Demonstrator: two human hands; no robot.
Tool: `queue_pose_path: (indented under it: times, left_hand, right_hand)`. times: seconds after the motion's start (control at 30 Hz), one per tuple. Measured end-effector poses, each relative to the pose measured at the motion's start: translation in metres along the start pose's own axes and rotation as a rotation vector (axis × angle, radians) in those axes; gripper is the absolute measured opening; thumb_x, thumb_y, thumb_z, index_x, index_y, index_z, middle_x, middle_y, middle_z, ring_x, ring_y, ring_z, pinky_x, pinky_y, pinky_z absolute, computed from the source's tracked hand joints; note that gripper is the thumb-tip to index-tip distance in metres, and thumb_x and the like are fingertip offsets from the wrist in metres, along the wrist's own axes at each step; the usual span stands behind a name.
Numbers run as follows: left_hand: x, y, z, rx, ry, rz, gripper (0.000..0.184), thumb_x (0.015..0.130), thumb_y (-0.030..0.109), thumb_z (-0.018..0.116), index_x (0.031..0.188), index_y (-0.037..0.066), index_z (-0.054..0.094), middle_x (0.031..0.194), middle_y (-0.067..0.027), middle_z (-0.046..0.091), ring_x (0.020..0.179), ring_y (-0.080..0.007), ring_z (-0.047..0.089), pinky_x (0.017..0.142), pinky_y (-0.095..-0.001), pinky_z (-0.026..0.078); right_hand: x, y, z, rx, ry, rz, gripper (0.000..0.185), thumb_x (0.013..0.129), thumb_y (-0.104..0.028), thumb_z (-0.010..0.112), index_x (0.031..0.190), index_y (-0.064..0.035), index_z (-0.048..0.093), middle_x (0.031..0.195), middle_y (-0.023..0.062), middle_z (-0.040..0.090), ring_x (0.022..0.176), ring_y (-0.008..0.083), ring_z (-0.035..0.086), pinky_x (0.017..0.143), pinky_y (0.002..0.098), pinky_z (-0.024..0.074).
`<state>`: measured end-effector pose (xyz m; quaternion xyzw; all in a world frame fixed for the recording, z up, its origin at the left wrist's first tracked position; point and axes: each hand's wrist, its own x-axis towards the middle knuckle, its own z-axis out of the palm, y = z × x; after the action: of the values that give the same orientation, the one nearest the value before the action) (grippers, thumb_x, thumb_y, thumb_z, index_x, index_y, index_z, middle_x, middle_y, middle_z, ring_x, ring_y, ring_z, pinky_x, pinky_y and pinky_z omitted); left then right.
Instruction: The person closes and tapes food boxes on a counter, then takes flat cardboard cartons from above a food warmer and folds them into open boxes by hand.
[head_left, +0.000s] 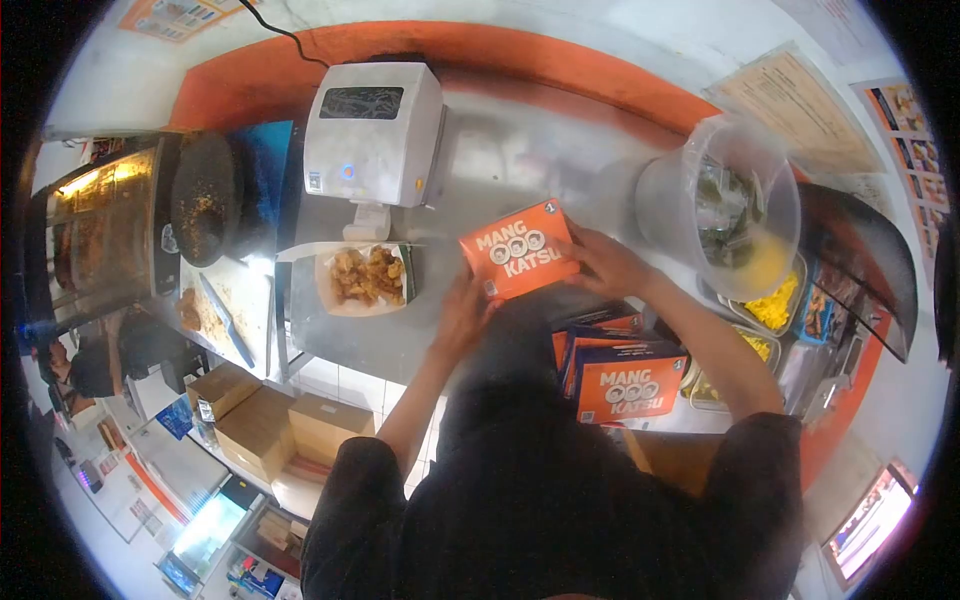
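Note:
An orange takeout box (pixel 515 250) with white "MANG KATSU" lettering is held up between my two hands above the metal counter. My left hand (pixel 466 308) grips its lower left corner, while my right hand (pixel 606 262) has hold of its right edge. To the left of the box, an open paper food box (pixel 322 285) holds browned fried pieces (pixel 366 277). Several more orange boxes (pixel 628 385) lie piled below my right forearm, folded flat or nearly so.
A white printer (pixel 372 140) with paper hanging out stands behind the fried food. At right are a clear bucket (pixel 660 205) and trays of yellow shreds (pixel 772 302). A knife (pixel 226 320) lies on the left-hand board. Cardboard boxes (pixel 262 435) sit lower left.

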<state>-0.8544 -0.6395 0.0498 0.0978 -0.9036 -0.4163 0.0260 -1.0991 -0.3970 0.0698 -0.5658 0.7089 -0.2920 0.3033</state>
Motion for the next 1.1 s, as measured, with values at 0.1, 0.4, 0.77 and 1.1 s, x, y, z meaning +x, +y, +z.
queue_pose_path:
  times: [0.1,0.4,0.77,1.1]
  left_hand:
    - [0.008,0.001,-0.005,0.134,-0.038,0.041,0.083,0.088,0.017,0.074,0.158,0.022,0.029,0.153,-0.0269,0.039,0.125,-0.0463,0.054,0.096,-0.0503,0.052]
    - [0.028,0.008,-0.012,0.371,0.113,0.246,0.072,0.080,0.026,0.082,0.144,0.017,0.050,0.154,-0.0266,0.039,0.142,-0.0446,0.039,0.113,-0.0564,0.037]
    - [0.084,0.052,-0.005,0.296,0.131,0.294,0.053,0.076,0.035,0.081,0.114,0.006,0.059,0.114,-0.0186,0.059,0.108,-0.0403,0.057,0.091,-0.0520,0.045]
    - [-0.077,0.094,-0.037,0.318,0.086,-0.081,0.072,0.063,0.019,0.086,0.121,0.006,0.047,0.117,-0.0184,0.052,0.113,-0.0387,0.052,0.098,-0.0486,0.042]
  right_hand:
    - [0.004,-0.004,0.000,-0.100,-0.001,-0.022,0.076,0.092,-0.024,0.070,0.158,-0.0217,0.034,0.168,0.0235,0.014,0.139,0.0462,0.041,0.109,0.0495,0.0409]
    - [0.009,-0.011,0.002,-0.298,0.235,-0.076,0.072,0.089,-0.016,0.072,0.153,-0.0338,0.043,0.164,0.0209,0.024,0.128,0.0413,0.055,0.107,0.0497,0.0461]
    - [-0.089,-0.146,-0.066,-0.017,0.391,0.339,0.030,0.100,-0.019,0.062,0.127,-0.0067,0.065,0.103,0.0127,0.072,0.083,0.0241,0.069,0.075,0.0350,0.0564]
    - [-0.297,-0.161,0.159,0.301,0.992,1.203,0.040,0.101,-0.040,0.060,0.108,-0.0024,0.071,0.101,0.0168,0.072,0.092,0.0323,0.067,0.081,0.0449,0.0520]
